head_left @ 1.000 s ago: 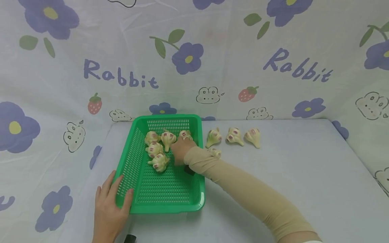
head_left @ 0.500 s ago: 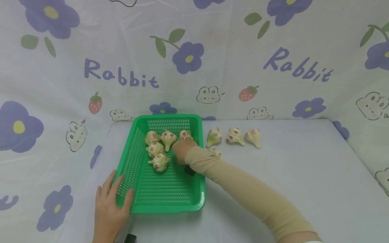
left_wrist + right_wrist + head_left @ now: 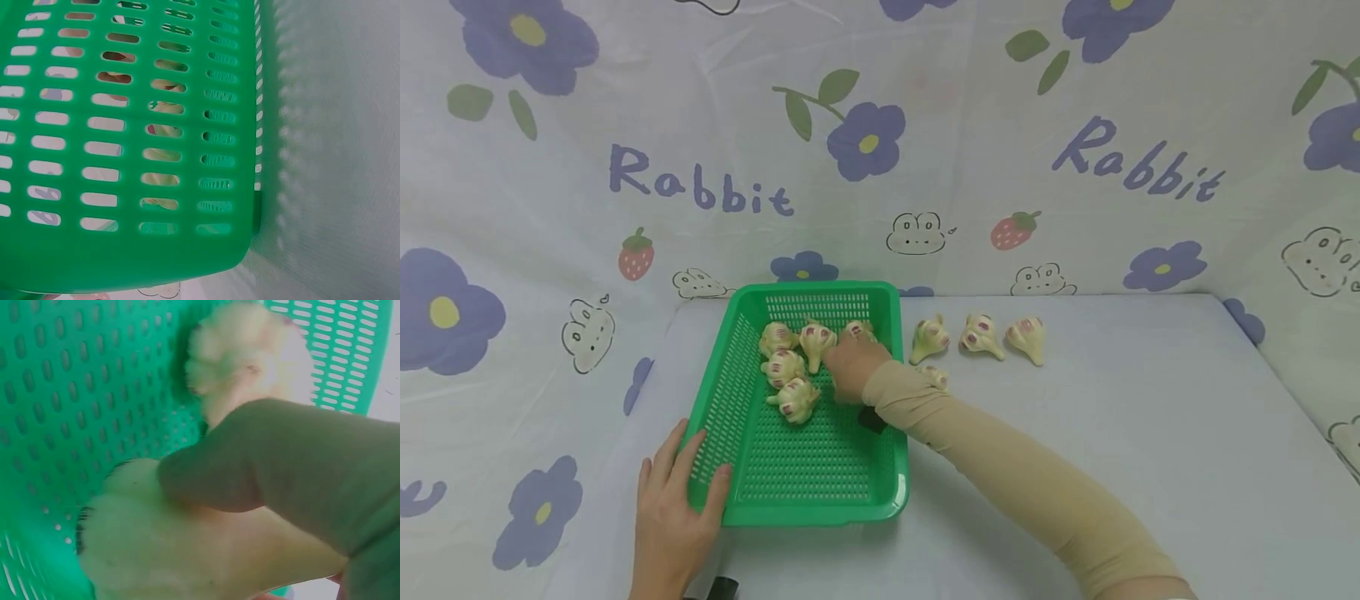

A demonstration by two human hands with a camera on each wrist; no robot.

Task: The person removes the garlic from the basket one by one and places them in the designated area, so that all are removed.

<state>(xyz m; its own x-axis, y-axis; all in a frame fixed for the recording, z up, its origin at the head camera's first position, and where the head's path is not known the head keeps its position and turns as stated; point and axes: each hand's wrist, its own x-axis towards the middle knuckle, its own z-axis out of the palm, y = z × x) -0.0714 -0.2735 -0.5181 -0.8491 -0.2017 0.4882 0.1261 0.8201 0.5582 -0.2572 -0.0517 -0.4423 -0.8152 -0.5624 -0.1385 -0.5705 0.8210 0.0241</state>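
My right hand is inside the green plastic basket, at its right side. It holds a garlic bulb; in the right wrist view the thumb lies across it. Another garlic bulb sits just beyond that hand, near the back right corner. Several more bulbs, such as a garlic bulb, lie along the basket's left and back. With fingers fairly straight, my left hand rests at the basket's front left corner. The left wrist view is filled by the slotted basket wall, and the left fingers are not visible there.
To the right of the basket, on the white tabletop, lie a garlic bulb, a second garlic bulb and a third garlic bulb. A partly covered garlic bulb lies beside the right sleeve. A printed cloth hangs behind.
The right hand has shifted very slightly within the basket. The left hand, the basket and the other garlic bulbs keep their places.
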